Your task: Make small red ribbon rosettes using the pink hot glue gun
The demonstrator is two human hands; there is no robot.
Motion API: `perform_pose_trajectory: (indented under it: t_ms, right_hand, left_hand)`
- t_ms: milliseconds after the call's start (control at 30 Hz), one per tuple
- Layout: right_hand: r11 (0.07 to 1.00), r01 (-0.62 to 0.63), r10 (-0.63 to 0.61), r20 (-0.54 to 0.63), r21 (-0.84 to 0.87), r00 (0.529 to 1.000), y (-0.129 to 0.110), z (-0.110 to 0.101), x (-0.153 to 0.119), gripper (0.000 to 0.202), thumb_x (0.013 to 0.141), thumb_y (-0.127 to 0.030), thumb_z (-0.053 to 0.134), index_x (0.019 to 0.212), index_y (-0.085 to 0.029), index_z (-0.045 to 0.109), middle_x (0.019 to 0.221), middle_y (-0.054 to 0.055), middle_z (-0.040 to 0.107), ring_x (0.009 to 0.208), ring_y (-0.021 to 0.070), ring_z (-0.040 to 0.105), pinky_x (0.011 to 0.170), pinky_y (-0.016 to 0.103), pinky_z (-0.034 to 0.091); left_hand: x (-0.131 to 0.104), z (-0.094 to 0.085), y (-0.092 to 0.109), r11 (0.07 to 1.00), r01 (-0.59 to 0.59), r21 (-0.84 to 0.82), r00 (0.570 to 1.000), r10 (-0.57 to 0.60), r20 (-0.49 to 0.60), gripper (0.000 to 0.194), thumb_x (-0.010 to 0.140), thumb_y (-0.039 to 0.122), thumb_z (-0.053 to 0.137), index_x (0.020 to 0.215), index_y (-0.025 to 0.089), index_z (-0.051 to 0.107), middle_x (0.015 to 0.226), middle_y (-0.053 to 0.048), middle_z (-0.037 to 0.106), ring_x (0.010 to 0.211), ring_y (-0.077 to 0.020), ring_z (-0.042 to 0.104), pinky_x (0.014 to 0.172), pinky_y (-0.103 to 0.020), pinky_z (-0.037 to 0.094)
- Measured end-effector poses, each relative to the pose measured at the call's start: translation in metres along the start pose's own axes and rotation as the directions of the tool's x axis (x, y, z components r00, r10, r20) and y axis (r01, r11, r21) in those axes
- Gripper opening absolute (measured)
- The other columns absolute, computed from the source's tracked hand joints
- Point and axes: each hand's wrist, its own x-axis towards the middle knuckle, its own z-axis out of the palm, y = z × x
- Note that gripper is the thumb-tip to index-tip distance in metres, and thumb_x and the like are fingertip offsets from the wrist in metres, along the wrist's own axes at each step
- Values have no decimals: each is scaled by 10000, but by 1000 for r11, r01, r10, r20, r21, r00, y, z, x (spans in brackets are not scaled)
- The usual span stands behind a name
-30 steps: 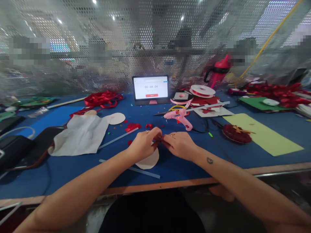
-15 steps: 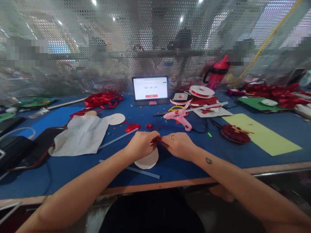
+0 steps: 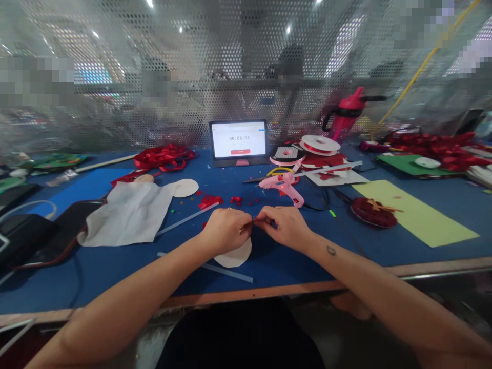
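My left hand (image 3: 226, 225) and my right hand (image 3: 284, 225) meet tip to tip above the blue table, each closed in a pinch. Whatever sits between the fingertips is too small and hidden to make out. Under my left hand lies a cream-coloured round disc (image 3: 235, 254), partly covered. Just beyond the hands are a small heap of red ribbon pieces (image 3: 211, 200) and a cluster of tiny red bits (image 3: 236, 200). A pink glue gun (image 3: 282, 185) with a clear stick in its back lies past my right hand.
Clear glue sticks (image 3: 188, 219) flank my left hand. White cloth (image 3: 128, 218) and a phone (image 3: 69, 230) lie left. A tablet (image 3: 239, 141) stands at the back beside ribbon spools (image 3: 320, 145). A dark red round piece (image 3: 372, 212) rests on yellow paper (image 3: 423, 215) at right.
My fingertips have shifted slightly, and my right-hand fingers are now curled more into a pinch. The things on the table have not moved.
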Motion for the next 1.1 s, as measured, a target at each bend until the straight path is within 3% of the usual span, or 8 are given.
perform_pose_trajectory:
  t_ms: [300,433,567,700,800,933,1000,1100]
  right_hand:
    - [948,-139,130,53,287,990,0,-7,3,124,827,-284,505,829,-178,568,525,-44,543,475,76,462,503,201,316]
    - [894,-219,195,102,391,976,1,-7,4,143,829,-302,505,829,-169,557,516,-39,547,450,76,473,483,201,335]
    - [860,-237,203,125,451,971,0,-6,5,144,819,-304,519,821,-166,559,506,-41,543,446,77,491,480,195,360]
    - [854,-240,187,159,462,970,-1,-6,5,138,818,-290,518,834,-162,569,526,-31,567,466,83,532,473,190,363]
    - [859,-210,156,151,467,976,2,-6,5,173,834,-300,495,896,-157,570,551,-21,585,491,89,557,491,193,384]
    - [901,-179,144,118,395,983,10,-11,14,209,843,-321,473,933,-162,575,532,-26,573,481,93,533,494,209,381]
    - [916,-168,139,104,364,985,10,-16,23,211,840,-328,469,916,-165,580,515,-33,560,456,89,507,470,210,360]
    - [902,-157,146,59,402,988,3,-20,41,203,834,-320,468,881,-159,582,522,-33,551,474,86,525,488,209,376]
  left_hand:
    - [6,-5,-4,803,248,-542,968,-231,100,133,735,189,550,761,159,678,652,2,672,583,-107,600,550,-181,439]
    - [7,-4,-7,707,299,-641,954,-224,198,135,724,244,613,797,150,676,696,-9,686,637,-125,623,593,-193,478]
    - [6,-4,-7,747,264,-611,965,-202,170,198,766,327,596,806,148,669,677,-9,671,599,-107,598,562,-183,457]
    - [6,-6,-6,861,167,-480,986,-136,99,186,807,255,528,740,156,670,627,-3,654,574,-100,575,540,-182,422]
    - [6,-11,-10,869,136,-476,989,-144,19,182,792,235,531,711,150,670,636,-14,662,587,-109,587,562,-194,439]
    - [7,-17,-29,778,270,-567,913,-394,-105,207,782,302,547,742,141,671,679,-33,680,616,-128,620,585,-206,481]
    - [8,-17,-44,729,348,-590,853,-507,-123,250,780,352,551,789,134,672,671,-38,680,617,-139,630,591,-219,494]
    - [9,-10,-66,713,454,-535,810,-580,-85,280,751,388,585,802,131,685,669,-49,687,618,-158,639,574,-226,485]
